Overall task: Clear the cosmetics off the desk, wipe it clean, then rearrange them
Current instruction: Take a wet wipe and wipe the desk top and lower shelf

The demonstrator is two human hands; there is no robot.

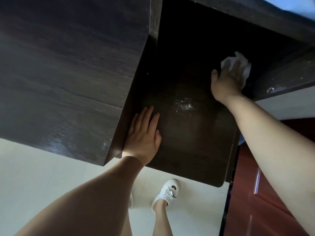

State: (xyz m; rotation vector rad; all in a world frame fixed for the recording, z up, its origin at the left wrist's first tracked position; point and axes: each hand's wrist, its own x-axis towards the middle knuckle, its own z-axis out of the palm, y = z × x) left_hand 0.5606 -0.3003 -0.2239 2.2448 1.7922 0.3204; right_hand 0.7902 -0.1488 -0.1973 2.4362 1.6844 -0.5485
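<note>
Desk (187, 133) is bearing our flat left hand (144, 135); our right hand (226, 82) is pressing the soft, crumpling tissue (242, 63) with straight fingers, beyond it

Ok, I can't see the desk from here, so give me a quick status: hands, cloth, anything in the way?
Left hand flat on desk. Right hand pressing white cloth at far side. No cosmetics visible; pale speckled patch mid-desk.

Lower bench (187, 133) surface: open dark wood from centre toward 6 o'clock. Raised dark cabinet block (68, 65) walls off the 9 o'clock side. Back panel (255, 19) closes 12 to 2 o'clock. Left hand (144, 133) lies flat at 8 o'clock; right hand (226, 79) on white cloth (243, 65) occupies 2 o'clock corner.
</note>
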